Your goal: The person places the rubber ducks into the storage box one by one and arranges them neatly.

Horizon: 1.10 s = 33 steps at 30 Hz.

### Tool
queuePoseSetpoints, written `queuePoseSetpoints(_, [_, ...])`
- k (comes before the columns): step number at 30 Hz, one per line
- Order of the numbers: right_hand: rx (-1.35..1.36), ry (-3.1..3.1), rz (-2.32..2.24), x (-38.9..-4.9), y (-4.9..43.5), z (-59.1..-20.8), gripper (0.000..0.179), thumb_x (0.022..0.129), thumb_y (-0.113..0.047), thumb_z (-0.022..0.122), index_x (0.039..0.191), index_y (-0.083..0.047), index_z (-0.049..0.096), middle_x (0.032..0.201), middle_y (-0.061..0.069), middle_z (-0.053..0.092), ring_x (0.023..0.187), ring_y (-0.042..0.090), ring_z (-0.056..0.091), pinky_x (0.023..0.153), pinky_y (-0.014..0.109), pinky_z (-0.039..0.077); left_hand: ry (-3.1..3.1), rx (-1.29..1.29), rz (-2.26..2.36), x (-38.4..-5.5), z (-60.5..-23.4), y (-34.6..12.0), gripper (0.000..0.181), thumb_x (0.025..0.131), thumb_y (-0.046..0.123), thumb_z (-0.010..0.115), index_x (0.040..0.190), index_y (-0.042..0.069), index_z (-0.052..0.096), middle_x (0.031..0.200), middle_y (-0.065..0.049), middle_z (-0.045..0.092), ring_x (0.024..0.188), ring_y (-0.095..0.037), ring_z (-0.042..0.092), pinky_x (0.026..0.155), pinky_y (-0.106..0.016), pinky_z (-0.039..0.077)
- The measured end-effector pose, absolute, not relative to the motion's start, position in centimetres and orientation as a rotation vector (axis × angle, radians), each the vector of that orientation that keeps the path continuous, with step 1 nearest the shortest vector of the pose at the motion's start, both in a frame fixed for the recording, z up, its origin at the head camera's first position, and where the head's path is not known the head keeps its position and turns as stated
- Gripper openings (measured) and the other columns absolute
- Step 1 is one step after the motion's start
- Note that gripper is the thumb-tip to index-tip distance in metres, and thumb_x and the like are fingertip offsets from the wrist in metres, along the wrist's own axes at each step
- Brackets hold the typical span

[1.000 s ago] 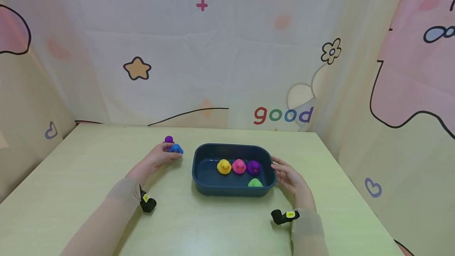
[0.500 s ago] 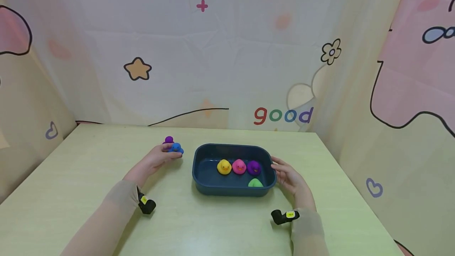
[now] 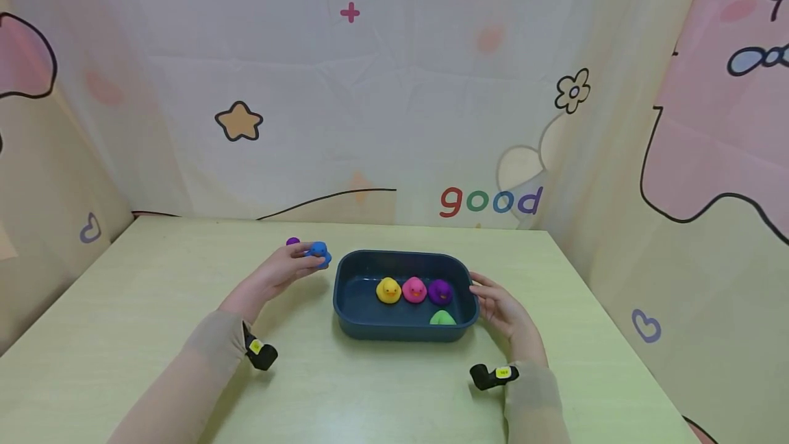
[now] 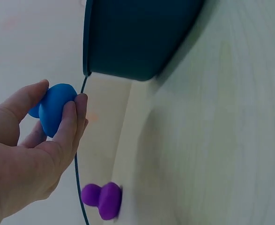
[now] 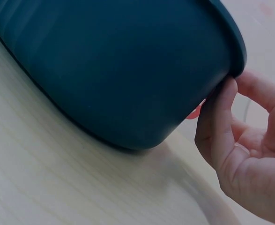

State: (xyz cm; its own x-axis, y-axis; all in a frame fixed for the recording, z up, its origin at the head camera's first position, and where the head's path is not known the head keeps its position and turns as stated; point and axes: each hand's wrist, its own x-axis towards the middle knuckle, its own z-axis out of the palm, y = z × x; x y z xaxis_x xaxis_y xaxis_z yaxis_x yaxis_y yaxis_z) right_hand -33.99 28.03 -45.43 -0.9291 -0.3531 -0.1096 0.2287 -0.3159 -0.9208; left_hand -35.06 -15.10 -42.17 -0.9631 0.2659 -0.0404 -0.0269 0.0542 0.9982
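Note:
In the head view my left hand (image 3: 282, 270) holds a small blue toy duck (image 3: 318, 252) up off the table, left of the dark blue basin (image 3: 394, 333). The left wrist view shows the blue duck (image 4: 56, 108) pinched between thumb and fingers. A purple toy duck (image 3: 292, 242) sits on the table behind the left hand, partly hidden by it. My right hand (image 3: 504, 307) touches the basin's right side with its fingertips just under the rim, as the right wrist view also shows of the basin (image 5: 128, 75).
Inside the basin sit a yellow duck (image 3: 388, 290), a pink duck (image 3: 415, 290), another purple duck (image 3: 440, 292) and a green duck (image 3: 442, 318), half hidden by the front wall. Printed cloth walls (image 3: 394, 108) enclose the pale table (image 3: 370, 396) at the back and sides.
My left hand has lifted the blue duck and carried it right, toward the basin, away from the purple duck. The right hand and basin stay put.

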Motion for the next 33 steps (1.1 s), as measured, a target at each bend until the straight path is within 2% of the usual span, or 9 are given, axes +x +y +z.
queuePoseSetpoints(4, [-0.173,1.573,-2.294,-34.0,28.1,-45.5,0.036,0.101,0.003,0.037,0.137,-0.003,0.036,0.095,-0.003,0.068,0.072,0.002,0.066,0.067,0.013,0.054,2.140,0.243,1.998,-35.0,-41.6,-13.8,0.059,0.097,0.007,0.058,0.145,-0.013,0.031,0.139,-0.032,0.048,0.102,-0.009,0.065,0.106,-0.035,0.043])
queuePoseSetpoints(8, [-0.169,1.566,-2.306,-34.1,28.2,-45.6,0.030,0.101,0.004,0.038,0.127,-0.009,0.044,0.095,-0.003,0.069,0.072,0.002,0.066,0.066,0.013,0.054,2.137,0.220,1.992,-34.7,-40.8,-12.2,0.059,0.097,0.007,0.059,0.146,-0.010,0.033,0.142,-0.031,0.044,0.116,-0.022,0.062,0.109,-0.039,0.040])
queuePoseSetpoints(11, [-0.164,1.545,-2.312,-34.1,28.2,-45.6,0.029,0.101,0.004,0.036,0.124,-0.010,0.044,0.094,-0.002,0.068,0.072,0.003,0.066,0.066,0.014,0.054,2.127,0.210,1.972,-34.3,-40.2,-10.9,0.059,0.096,0.008,0.060,0.146,-0.007,0.034,0.144,-0.028,0.042,0.127,-0.033,0.054,0.110,-0.040,0.039])
queuePoseSetpoints(14, [-0.165,1.520,-2.319,-34.0,28.1,-45.4,0.029,0.101,0.005,0.034,0.125,-0.008,0.043,0.094,-0.001,0.068,0.071,0.004,0.066,0.065,0.014,0.054,2.115,0.208,1.962,-33.9,-39.6,-9.5,0.057,0.095,0.007,0.061,0.145,-0.006,0.037,0.144,-0.027,0.044,0.131,-0.037,0.050,0.111,-0.041,0.038])
queuePoseSetpoints(23, [-0.158,1.512,-2.321,-33.8,28.1,-45.3,0.027,0.101,0.005,0.035,0.119,-0.011,0.048,0.091,-0.001,0.070,0.071,0.004,0.067,0.066,0.015,0.055,2.115,0.184,1.920,-33.5,-39.9,-5.6,0.052,0.093,0.004,0.064,0.140,-0.005,0.044,0.133,-0.025,0.050,0.117,-0.031,0.061,0.109,-0.041,0.042])
queuePoseSetpoints(33, [-0.135,1.546,-2.311,-34.2,28.0,-45.6,0.029,0.101,0.004,0.037,0.125,-0.010,0.044,0.093,-0.004,0.069,0.073,0.003,0.066,0.066,0.014,0.054,2.097,0.262,1.867,-32.8,-40.8,-2.0,0.045,0.086,0.005,0.072,0.129,-0.003,0.058,0.119,-0.018,0.057,0.103,-0.024,0.063,0.104,-0.041,0.048])
